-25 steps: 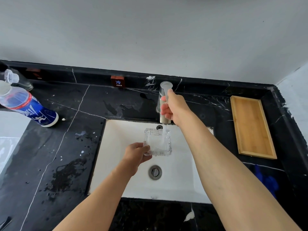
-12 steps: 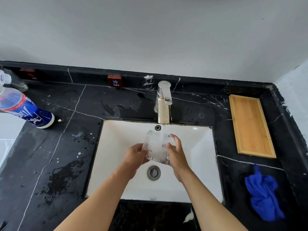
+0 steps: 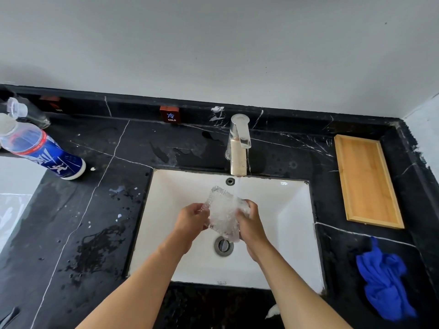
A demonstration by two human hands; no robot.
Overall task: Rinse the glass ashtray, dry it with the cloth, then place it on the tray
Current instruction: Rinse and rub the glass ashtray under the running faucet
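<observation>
The square glass ashtray (image 3: 222,211) is tilted over the white sink (image 3: 292,224), under water running from the metal faucet (image 3: 238,148). My left hand (image 3: 191,219) grips its left edge and my right hand (image 3: 249,222) grips its right edge. Water splashes across the glass. The crumpled blue cloth (image 3: 383,281) lies on the black counter at the right front. The wooden tray (image 3: 365,179) sits on the counter behind the cloth, with nothing on it.
A plastic bottle with a blue label (image 3: 42,153) stands at the far left of the black marble counter (image 3: 95,210), with a second clear bottle (image 3: 26,112) behind it. Wet patches mark the counter left of the sink. The drain (image 3: 223,245) lies below my hands.
My right hand left the faucet handle and came down to grip the ashtray's right edge. Water now runs onto the ashtray, which has tilted further between both hands.
</observation>
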